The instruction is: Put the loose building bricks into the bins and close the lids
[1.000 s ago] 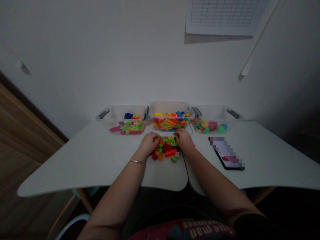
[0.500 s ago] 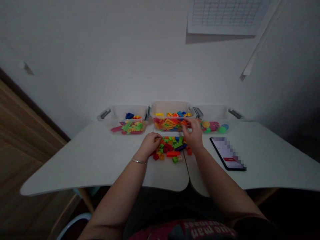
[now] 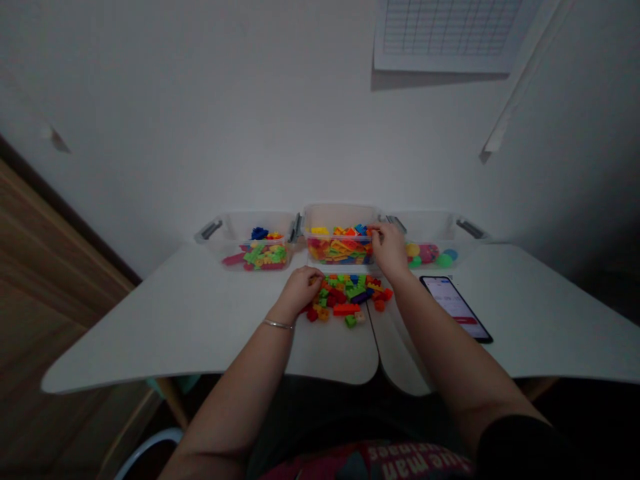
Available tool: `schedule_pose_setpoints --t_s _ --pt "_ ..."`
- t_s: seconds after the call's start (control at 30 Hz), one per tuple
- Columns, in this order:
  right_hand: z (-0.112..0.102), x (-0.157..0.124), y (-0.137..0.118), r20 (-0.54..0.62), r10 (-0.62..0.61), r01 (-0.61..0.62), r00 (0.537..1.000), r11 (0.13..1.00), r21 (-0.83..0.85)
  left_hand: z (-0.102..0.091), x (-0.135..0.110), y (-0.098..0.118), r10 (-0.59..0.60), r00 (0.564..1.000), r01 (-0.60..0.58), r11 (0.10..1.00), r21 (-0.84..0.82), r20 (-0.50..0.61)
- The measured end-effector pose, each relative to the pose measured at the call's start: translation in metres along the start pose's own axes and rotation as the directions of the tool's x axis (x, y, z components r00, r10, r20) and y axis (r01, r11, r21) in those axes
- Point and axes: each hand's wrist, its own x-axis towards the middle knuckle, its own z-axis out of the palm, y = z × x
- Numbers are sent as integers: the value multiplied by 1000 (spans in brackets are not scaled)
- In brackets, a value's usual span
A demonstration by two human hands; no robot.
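Observation:
My right hand (image 3: 391,249) is at the right end of the middle clear plastic box (image 3: 340,212), its fingertips over the rim. Thumb and fingers are pinched on a small orange toy brick (image 3: 369,231), partly hidden by them. My left hand (image 3: 301,288) rests at the left side of a pile of coloured toy bricks (image 3: 345,293) on the table, fingers curled inward. What those fingers hold, if anything, is hidden. In the pile a long red brick (image 3: 347,309) and a dark blue one (image 3: 361,296) show. Flat yellow, orange and red pieces fill the middle box's bottom.
A left clear box (image 3: 225,250) holds green, pink and blue pieces. The right clear box (image 3: 435,223) contains coloured balls. A phone (image 3: 457,307) lies on the white table (image 3: 165,320), right of my right forearm. A seam runs between table sections.
My right hand has moved up and slightly forward to the middle box's rim with the orange brick. My left hand has stayed by the pile.

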Motion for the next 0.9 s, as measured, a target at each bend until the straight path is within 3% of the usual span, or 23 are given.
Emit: schedule_pose_setpoints --t_s 0.2,0.43,0.67,0.83,0.9 --pt "2 -9 -9 74 -49 63 996 977 -202 -5 1 9 43 997 -46 998 -48 -60" --pt "1 -14 -6 123 -119 144 985 963 -226 -7 0 12 114 988 -120 991 -57 -106" --pt "-6 -19 -9 89 -149 165 985 965 -204 -10 -3 18 202 979 -200 975 102 -17" --pt "-6 -49 -23 -4 -122 120 993 978 -173 -5 -4 24 251 966 -259 952 164 68" --pt "-6 -63 -29 25 -134 136 991 981 -140 -3 -4 25 240 966 -255 945 206 93"
